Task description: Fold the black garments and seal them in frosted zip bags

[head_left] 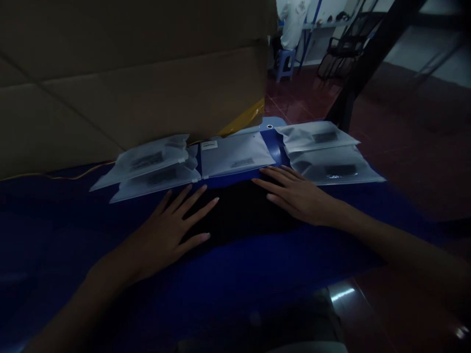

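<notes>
The black cloth (239, 211) lies flat on the blue tabletop (235, 274), probably light, limp, easily creased; best held by opposite edges. The left hand (167, 235) and right hand (300, 196) lie splayed at its 2 ends, gripping nothing, near frosted zip bags (228, 157).

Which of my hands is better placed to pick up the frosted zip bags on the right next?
Probably your right hand: it lies close in front of those frosted zip bags. Your left hand sits left on the black cloth, nearer the left zip bags.
</notes>
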Action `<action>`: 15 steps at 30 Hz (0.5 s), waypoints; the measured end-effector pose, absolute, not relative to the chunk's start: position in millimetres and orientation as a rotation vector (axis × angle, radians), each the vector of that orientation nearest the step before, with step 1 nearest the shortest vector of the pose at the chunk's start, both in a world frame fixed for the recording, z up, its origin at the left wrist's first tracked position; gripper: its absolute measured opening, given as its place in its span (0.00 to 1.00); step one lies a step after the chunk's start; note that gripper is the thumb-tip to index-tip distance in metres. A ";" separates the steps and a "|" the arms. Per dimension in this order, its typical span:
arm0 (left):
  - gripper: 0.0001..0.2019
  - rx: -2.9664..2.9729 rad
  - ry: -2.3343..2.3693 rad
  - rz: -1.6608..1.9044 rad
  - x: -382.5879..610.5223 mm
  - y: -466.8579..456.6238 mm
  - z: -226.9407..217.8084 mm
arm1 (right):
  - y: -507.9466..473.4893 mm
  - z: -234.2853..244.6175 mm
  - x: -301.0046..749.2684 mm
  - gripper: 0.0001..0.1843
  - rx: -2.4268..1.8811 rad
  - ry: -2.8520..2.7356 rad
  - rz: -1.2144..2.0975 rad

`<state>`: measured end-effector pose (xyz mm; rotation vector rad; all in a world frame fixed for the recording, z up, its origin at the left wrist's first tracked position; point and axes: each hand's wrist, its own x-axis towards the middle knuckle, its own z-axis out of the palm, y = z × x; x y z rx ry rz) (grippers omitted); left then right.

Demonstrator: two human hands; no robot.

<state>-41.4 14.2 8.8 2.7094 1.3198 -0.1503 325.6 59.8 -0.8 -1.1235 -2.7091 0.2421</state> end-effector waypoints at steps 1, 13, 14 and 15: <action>0.36 2.709 1.322 -0.149 -40.7 13.8 8.9 | 61.6 0.6 326.4 0.28 -1.166 -2.681 0.231; 0.36 2.699 1.301 -0.110 -31.0 17.1 13.7 | 77.1 11.7 336.3 0.13 -1.374 -2.563 0.206; 0.36 2.699 1.296 -0.101 -30.5 17.3 14.5 | 76.1 13.0 335.7 0.12 -1.360 -2.565 0.230; 0.36 2.700 1.292 -0.090 -30.2 17.5 14.9 | 75.0 14.3 335.0 0.12 -1.349 -2.554 0.260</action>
